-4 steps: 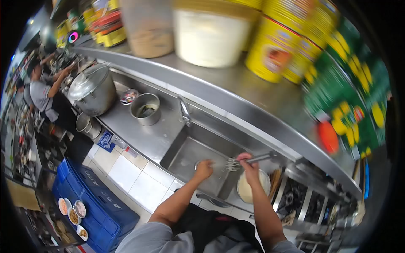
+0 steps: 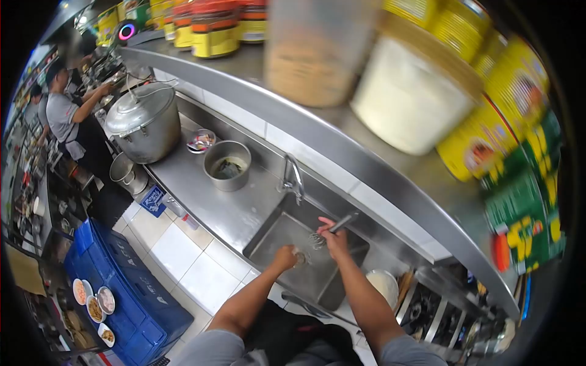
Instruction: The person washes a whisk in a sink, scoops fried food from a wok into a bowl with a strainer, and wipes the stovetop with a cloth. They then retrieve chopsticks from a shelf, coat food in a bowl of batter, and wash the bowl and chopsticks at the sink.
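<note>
My right hand (image 2: 335,239) is wrapped round a metal whisk (image 2: 345,221). The whisk's wire end (image 2: 317,241) points left, over the steel sink (image 2: 332,296). My left hand (image 2: 284,258) is above the sink's front left part with its fingers curled in. A small round shape, possibly the drain, shows beside those fingertips, and I cannot make out what they hold. The faucet (image 2: 294,177) stands behind both hands at the sink's back edge. Right of the sink, partly behind my right forearm, is a round container (image 2: 383,287) with pale contents.
A steel pot (image 2: 227,165) and a large lidded pot (image 2: 145,125) stand on the left counter. Overhead, a shelf (image 2: 305,110) holds tubs and yellow cans. Burners (image 2: 421,320) lie to the right. Small bowls sit on a blue crate (image 2: 131,287). A co-worker (image 2: 67,113) stands far left.
The head view has shifted, so the shelf and sink appear farther right. My right hand has carried the whisk left over the sink, closer to the faucet. My left hand's fingers are more curled.
</note>
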### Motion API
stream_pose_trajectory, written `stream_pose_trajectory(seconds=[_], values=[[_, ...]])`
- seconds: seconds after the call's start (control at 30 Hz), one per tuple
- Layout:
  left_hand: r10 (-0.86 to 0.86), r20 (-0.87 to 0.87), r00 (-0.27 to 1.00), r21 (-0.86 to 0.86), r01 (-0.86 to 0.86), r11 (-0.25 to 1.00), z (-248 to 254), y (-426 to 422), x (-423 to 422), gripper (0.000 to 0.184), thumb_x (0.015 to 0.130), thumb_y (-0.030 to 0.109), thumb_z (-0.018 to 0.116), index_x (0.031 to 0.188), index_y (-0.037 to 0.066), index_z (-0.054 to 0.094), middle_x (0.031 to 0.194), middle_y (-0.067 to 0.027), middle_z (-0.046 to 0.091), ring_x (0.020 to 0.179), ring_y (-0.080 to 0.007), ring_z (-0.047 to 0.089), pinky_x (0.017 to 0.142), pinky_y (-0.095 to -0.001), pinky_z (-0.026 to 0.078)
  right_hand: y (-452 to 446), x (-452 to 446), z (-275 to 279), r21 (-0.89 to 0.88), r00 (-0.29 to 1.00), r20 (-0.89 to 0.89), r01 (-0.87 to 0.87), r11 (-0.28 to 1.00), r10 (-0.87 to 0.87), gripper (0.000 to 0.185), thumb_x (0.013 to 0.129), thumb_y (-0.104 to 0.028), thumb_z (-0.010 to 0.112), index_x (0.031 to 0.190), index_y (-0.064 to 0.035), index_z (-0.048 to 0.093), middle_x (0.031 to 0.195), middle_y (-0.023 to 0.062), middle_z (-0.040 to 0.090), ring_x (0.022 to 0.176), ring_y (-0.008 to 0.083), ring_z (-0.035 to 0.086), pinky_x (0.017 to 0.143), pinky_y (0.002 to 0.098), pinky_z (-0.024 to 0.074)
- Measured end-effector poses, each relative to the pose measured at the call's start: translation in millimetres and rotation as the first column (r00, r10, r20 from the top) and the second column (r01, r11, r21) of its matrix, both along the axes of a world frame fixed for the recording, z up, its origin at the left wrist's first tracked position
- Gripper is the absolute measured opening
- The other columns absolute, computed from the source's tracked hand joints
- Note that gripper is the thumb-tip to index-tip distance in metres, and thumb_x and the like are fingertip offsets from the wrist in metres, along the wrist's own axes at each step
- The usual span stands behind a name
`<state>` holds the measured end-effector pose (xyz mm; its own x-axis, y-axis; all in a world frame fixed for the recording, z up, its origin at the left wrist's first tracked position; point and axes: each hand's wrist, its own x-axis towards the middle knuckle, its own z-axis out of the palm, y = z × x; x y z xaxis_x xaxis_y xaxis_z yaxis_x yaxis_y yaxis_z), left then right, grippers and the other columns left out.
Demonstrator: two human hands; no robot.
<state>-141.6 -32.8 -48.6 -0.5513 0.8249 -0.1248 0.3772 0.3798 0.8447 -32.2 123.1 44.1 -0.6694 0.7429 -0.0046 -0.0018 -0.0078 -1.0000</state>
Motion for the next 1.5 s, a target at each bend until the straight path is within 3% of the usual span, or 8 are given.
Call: stream_pose_trajectory(seconds=[0.63, 0.73, 0.87, 0.97, 1.03, 1.1, 1.4, 1.5], values=[[-0.034, 0.777, 0.629, 0.126, -0.102, 0.987, -21.9, 76.6, -57.8, 0.024, 0.084, 0.022, 0.06, 0.099, 0.005, 0.068, 0.094, -0.0234, 0.066, 0.096, -0.0396, 0.062, 0.084, -0.0444, 0.05, -28.2, -4.9, -118.3, -0.178, 0.868, 0.464, 0.286, 0.942, -0.176, 0.024, 0.087, -0.01, 0.058, 0.11, -0.0034, 0.064, 0.089, 0.0036, 0.064, 0.081, 0.0112, 0.057, 0.073, 0.0262, 0.0457], [-0.039, -0.04, 0.998, 0.041, 0.04, 0.998, -34.9, 101.7, -40.3, 0.025, 0.077, 0.021, 0.066, 0.096, 0.005, 0.068, 0.092, -0.016, 0.069, 0.089, -0.0343, 0.066, 0.08, -0.0428, 0.051, -47.4, -21.0, -110.8, -0.16, 0.851, 0.399, 0.431, 0.888, -0.341, 0.023, 0.085, -0.014, 0.063, 0.106, -0.0039, 0.064, 0.094, 0.0049, 0.064, 0.084, 0.0137, 0.059, 0.071, 0.0288, 0.0469], [0.14, 0.219, 0.966, -0.154, -0.108, 0.982, -44.6, 100.8, -31.8, 0.038, 0.081, 0.036, 0.064, 0.097, 0.001, 0.066, 0.095, -0.0163, 0.068, 0.095, -0.0346, 0.064, 0.08, -0.0459, 0.051, -42.8, -53.7, -120.4, -0.131, 0.8, 0.292, 0.576, 0.807, -0.524, 0.027, 0.087, -0.021, 0.065, 0.108, -0.0044, 0.063, 0.094, 0.0039, 0.063, 0.081, 0.0135, 0.057, 0.069, 0.0298, 0.0467], [0.511, 0.379, 0.771, -0.464, -0.319, 0.826, -102.5, 95.4, -29.5, 0.034, 0.088, 0.025, 0.056, 0.109, -0.002, 0.059, 0.104, -0.0206, 0.063, 0.091, -0.0326, 0.064, 0.079, -0.0451, 0.052, -60.3, -66.6, -86.3, -0.178, 0.815, 0.312, 0.555, 0.812, -0.489, 0.027, 0.09, -0.022, 0.063, 0.109, -0.0042, 0.061, 0.11, 0.0074, 0.062, 0.098, 0.0159, 0.057, 0.078, 0.0298, 0.0469], [0.234, 0.956, -0.178, -0.284, -0.347, 0.894, -91.0, 85.5, -35.6, 0.04, 0.089, 0.025, 0.055, 0.117, -0.002, 0.05, 0.099, -0.0207, 0.061, 0.088, -0.0308, 0.064, 0.072, -0.0461, 0.054, -76.8, -49.4, -89.0, -0.008, 0.94, 0.255, 0.236, 0.972, -0.227, 0.026, 0.089, -0.016, 0.061, 0.111, -0.0027, 0.061, 0.12, 0.0121, 0.06, 0.109, 0.0206, 0.056, 0.092, 0.0296, 0.0437], [0.22, 0.975, -0.008, -0.212, -0.312, 0.926, -64.5, 78.1, -41.6, 0.039, 0.088, 0.022, 0.054, 0.119, -0.001, 0.047, 0.095, -0.0189, 0.061, 0.081, -0.0281, 0.064, 0.061, -0.0435, 0.056, -70.0, -17.1, -69.6, 0.379, 0.941, 0.337, -0.168, 0.91, 0.034, 0.037, 0.09, -0.015, 0.061, 0.125, -0.0055, 0.053, 0.136, 0.0142, 0.049, 0.124, 0.0238, 0.047, 0.1, 0.0332, 0.0391], [0.213, -0.051, 0.976, 0.118, -0.206, 0.971, -46.6, 82.5, 38.4, 0.034, 0.083, 0.011, 0.059, 0.117, 0.007, 0.059, 0.097, -0.0214, 0.063, 0.072, -0.0328, 0.065, 0.064, -0.0385, 0.053, 13.1, -46.1, -97.0, -0.662, 0.847, 0.49, 0.207, 0.72, 0.206, 0.055, 0.081, -0.055, 0.063, 0.12, -0.0168, 0.052, 0.105, 0.0004, 0.058, 0.083, 0.0172, 0.056, 0.066, 0.0369, 0.0454], [0.254, 0.411, 0.876, 0.094, -0.317, 0.944, 33.0, 55.1, 1.0, 0.028, 0.083, 0.011, 0.062, 0.111, 0.007, 0.063, 0.104, -0.02, 0.062, 0.084, -0.0346, 0.064, 0.078, -0.0377, 0.05, 21.4, -65.0, -87.5, -0.692, 0.804, 0.52, 0.198, 0.694, 0.289, 0.046, 0.081, -0.06, 0.061, 0.102, -0.0183, 0.059, 0.084, -0.0002, 0.06, 0.072, 0.0152, 0.056, 0.059, 0.034, 0.0442]])
